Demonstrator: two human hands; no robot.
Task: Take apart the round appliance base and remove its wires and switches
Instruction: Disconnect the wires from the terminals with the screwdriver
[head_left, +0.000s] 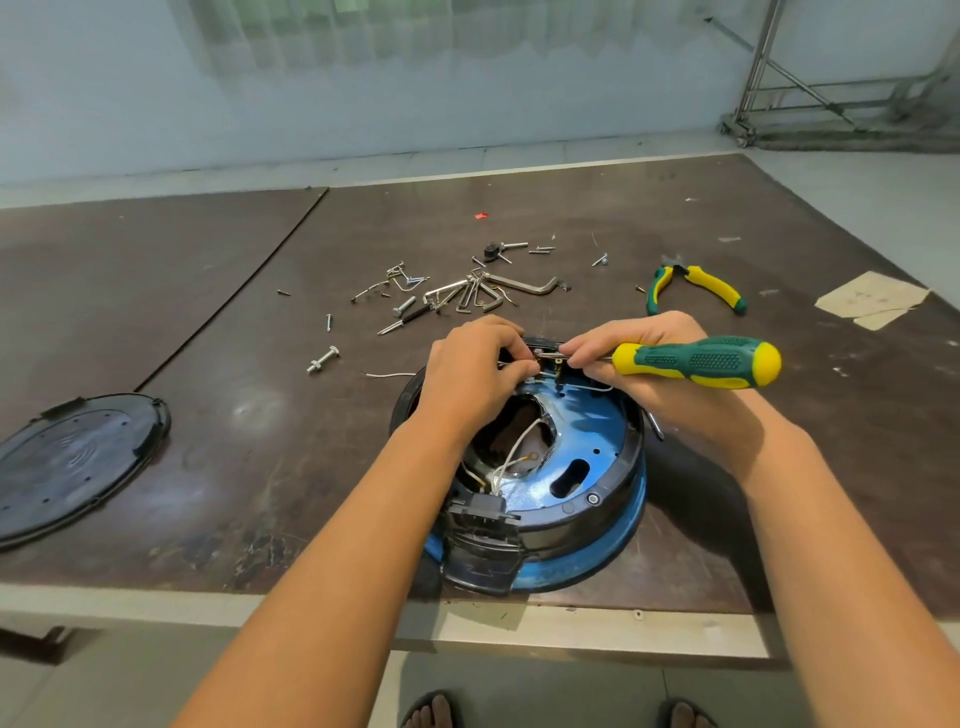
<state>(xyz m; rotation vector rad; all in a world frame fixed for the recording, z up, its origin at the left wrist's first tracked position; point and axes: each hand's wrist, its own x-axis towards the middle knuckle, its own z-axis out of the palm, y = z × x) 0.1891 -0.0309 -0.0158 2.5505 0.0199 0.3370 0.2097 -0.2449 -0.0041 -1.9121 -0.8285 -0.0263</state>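
Scuffed tabletop (208, 441) bears a round blue base (587, 431); left hand (467, 374) pinches perhaps a switch (545, 356), right hand (665, 384) grips the screwdriver (696, 362).

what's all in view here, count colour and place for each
base: one, blue and black, opened, near table edge
wires: several, white, inside base
cover: one, black, table left
screwdriver: one, green-yellow handle, in right hand
pliers: one, green-yellow, table right
hex keys: a bunch, silver, table middle
screws: many, silver, scattered around hex keys
card: two scraps, tan, far right
table: one, dark brown
rack: one, grey metal, back right
left hand: one, fingers pinch a part at base's far rim
right hand: one, fingers hold screwdriver shaft
feet: two, in sandals, below table
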